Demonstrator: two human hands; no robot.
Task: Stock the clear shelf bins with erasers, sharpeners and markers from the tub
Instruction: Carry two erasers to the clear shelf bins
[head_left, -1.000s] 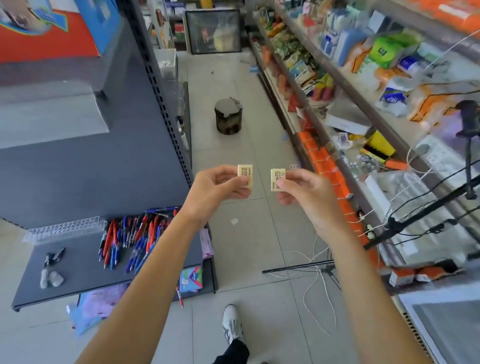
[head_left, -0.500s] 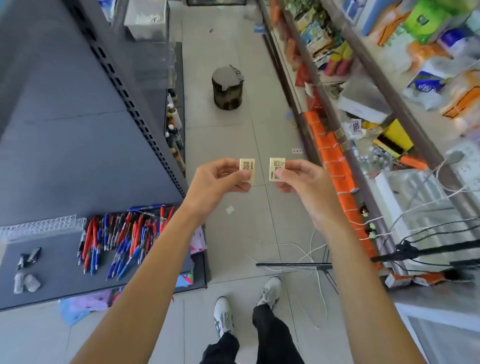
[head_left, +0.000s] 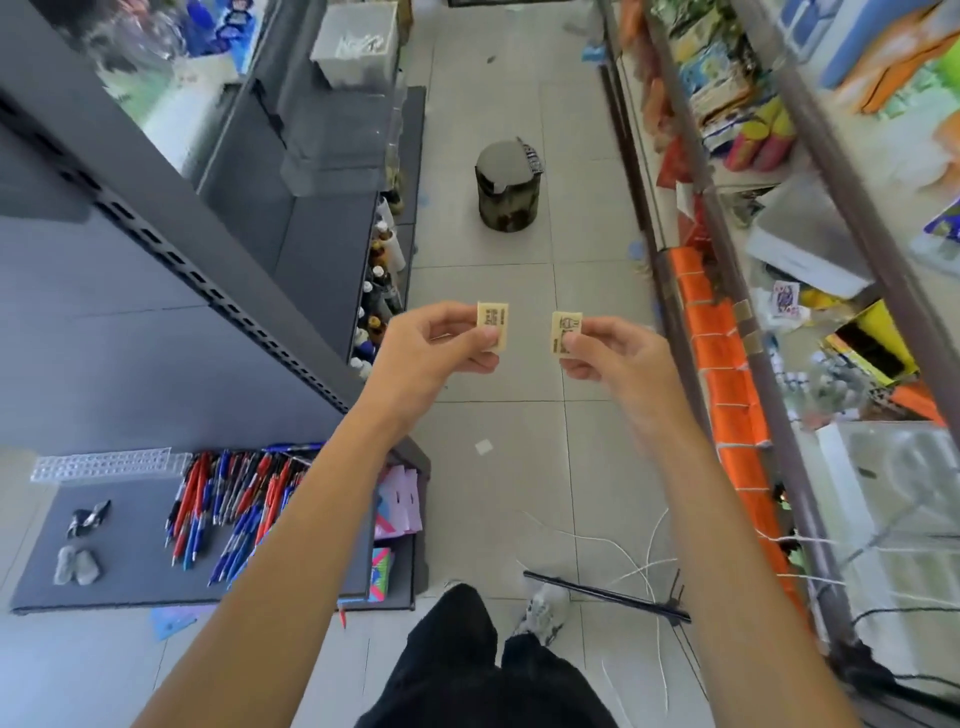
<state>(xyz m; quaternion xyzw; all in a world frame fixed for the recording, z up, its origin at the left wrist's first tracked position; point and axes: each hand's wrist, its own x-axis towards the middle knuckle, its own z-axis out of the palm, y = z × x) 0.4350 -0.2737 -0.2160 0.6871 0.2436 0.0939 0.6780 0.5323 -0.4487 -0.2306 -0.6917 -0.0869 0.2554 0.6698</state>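
shop aisle with pale floor tiles runs ahead between grey shelving on the person's left and crowded product racks on the right; a dark lidded bin stands on the floor further up. on the low grey shelf to the left lies a loose heap of red and blue pens, with a clear ribbed divider behind it. two clear bins sit higher up the left shelving, blurred. no tub is in view.

the left hand pinches a cream eraser between thumb and fingers, upright, label towards the camera. the right hand pinches a second eraser the same way. the two erasers are held out over the aisle, near each other but apart, well clear of any shelf.

this looks like the carrying step, erasers taken but not yet placed. the next move likely calls for turning left towards the clear bins and dropping each eraser in, loosening one pinch at a time.
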